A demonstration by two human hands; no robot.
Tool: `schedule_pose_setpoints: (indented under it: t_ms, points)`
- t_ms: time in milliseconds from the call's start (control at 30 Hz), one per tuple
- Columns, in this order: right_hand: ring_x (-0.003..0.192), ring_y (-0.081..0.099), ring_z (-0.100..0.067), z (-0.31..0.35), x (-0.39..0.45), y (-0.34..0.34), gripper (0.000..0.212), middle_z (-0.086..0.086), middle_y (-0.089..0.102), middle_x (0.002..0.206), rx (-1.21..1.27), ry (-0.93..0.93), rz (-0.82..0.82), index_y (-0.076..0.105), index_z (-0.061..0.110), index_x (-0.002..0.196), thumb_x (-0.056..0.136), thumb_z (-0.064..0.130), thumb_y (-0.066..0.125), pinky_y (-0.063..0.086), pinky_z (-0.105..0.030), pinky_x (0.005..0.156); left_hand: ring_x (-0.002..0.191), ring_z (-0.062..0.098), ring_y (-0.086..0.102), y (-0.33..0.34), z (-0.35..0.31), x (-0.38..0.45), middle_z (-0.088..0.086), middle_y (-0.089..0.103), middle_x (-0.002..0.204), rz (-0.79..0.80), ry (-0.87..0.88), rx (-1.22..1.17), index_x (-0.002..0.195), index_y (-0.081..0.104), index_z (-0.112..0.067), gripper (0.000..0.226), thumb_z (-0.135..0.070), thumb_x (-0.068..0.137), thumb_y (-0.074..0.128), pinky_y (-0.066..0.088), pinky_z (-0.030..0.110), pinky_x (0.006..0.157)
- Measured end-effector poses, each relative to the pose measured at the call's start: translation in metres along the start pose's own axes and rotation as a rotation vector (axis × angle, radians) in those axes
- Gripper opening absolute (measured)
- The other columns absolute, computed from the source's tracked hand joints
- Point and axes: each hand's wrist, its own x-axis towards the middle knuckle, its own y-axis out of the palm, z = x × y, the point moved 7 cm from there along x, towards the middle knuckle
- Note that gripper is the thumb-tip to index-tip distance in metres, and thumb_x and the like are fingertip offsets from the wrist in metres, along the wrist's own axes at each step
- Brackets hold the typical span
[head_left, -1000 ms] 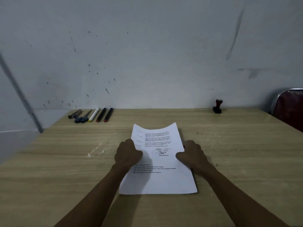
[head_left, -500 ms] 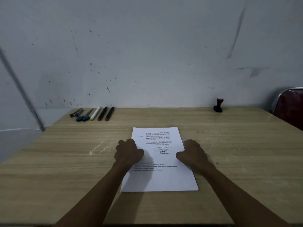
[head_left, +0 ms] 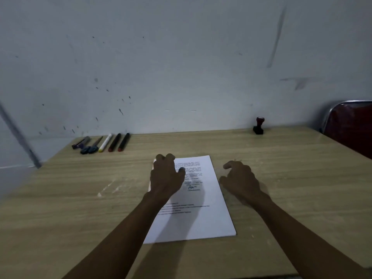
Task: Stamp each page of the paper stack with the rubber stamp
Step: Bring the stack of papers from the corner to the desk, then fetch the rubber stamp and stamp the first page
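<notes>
Now the left hand (head_left: 166,176) rests loosely flat on the paper stack (head_left: 203,214), steadying it; the right hand (head_left: 239,178) hovers loose and empty just beside. Next: reach far forward-right for the stamp (head_left: 258,126).

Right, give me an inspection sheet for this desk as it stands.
Surface: wooden table, pale scuffs left of the paper.
Job's things: paper stack flat at centre; rubber stamp upright at the far edge, untouched.
Clutter: row of pens and markers far left.
Hands: left hand on the stack's upper left; right hand beside the stack, loosely curled, holding nothing.
Cables: nothing seen.
Surroundings: marked wall; red chair far right.
</notes>
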Motion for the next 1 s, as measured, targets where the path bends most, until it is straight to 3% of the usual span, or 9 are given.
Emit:
schedule_pose_setpoints:
  t_ms: [167,400,533,1000]
  points:
    - [0.094,0.064,-0.021,-0.023,0.03,-0.02,0.043,-0.001,0.066,0.103,0.012,0.057,-0.085,0.06,0.023,0.122,0.08,0.03,0.068,0.054,-0.037,0.084,0.103,0.023,0.059,0.034,-0.047,0.022,0.007,0.053,0.119,0.084,0.196,-0.123,0.125,0.055,-0.013,0.042,-0.029,0.087,0.064,0.05,0.043,0.088]
    - [0.103,0.062,-0.025,-0.066,0.095,-0.04,0.04,-0.003,0.065,0.111,-0.007,0.178,-0.199,0.06,0.025,0.12,0.081,0.034,0.067,0.05,-0.036,0.087,0.094,0.02,0.061,0.099,-0.107,0.071,0.005,0.056,0.11,0.196,0.362,-0.152,0.119,0.058,-0.014,0.038,-0.029,0.085,0.066,0.05,0.037,0.084]
    - [0.107,0.06,-0.027,-0.091,0.139,-0.051,0.043,-0.005,0.064,0.117,-0.03,0.247,-0.236,0.058,0.021,0.124,0.083,0.031,0.066,0.047,-0.034,0.086,0.094,0.019,0.06,0.14,-0.132,0.104,0.002,0.056,0.11,0.247,0.383,-0.169,0.119,0.058,-0.017,0.038,-0.032,0.085,0.065,0.051,0.04,0.084]
    - [0.119,0.049,-0.034,-0.149,0.302,-0.06,0.057,-0.012,0.05,0.128,-0.103,0.403,-0.36,0.046,0.011,0.126,0.078,0.035,0.067,0.042,-0.044,0.095,0.09,0.018,0.062,0.231,-0.166,0.201,0.005,0.058,0.111,0.291,0.407,-0.311,0.119,0.059,-0.015,0.035,-0.023,0.086,0.065,0.052,0.037,0.083]
